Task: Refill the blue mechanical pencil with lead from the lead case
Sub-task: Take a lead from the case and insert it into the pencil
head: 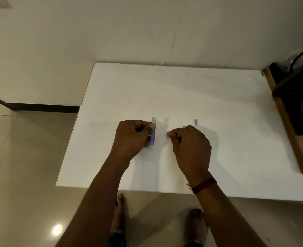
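Observation:
My left hand [133, 135] grips a slim, translucent blue lead case [153, 131], held upright just above the white table [182, 90]. My right hand [190, 141] hovers to its right with thumb and forefinger pinched together; whether a lead sits in the pinch is too fine to see. A bit of blue, likely the pencil [184, 127], peeks out behind the right knuckles, mostly hidden. A small blue cap [195, 121] stands on the table just beyond the right hand.
A dark wooden unit [293, 107] with a black cable [300, 56] stands along the table's right edge. The wall runs directly behind the table. Tiled floor lies to the left, and my bare feet [120, 211] show under the near edge.

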